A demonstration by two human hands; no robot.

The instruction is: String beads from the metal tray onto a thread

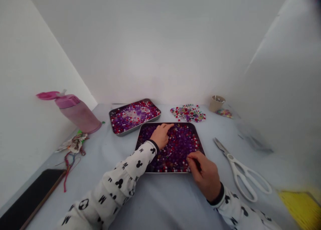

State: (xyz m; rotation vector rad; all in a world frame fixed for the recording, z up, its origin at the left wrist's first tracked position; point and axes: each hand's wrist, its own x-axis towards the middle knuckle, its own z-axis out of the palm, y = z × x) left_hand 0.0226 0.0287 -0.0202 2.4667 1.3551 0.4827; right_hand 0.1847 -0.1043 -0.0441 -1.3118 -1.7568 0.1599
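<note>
A metal tray [140, 136] full of purple, red and white beads lies in front of me. My left hand [162, 134] rests in the beads at the tray's far side, fingers curled down onto them. At the tray's near right corner, my right hand [204, 173] has fingertips pinched together over the beads; whatever they hold is too small to make out. Both arms wear white sleeves with black mouse prints.
A second bead tray [114, 113] sits behind to the left. Loose mixed beads [188, 112] and a small beige cup [216, 103] lie at the back. White scissors [240, 171] are on the right, a pink bottle [75, 112], thread scraps [72, 146] and a phone [32, 196] on the left.
</note>
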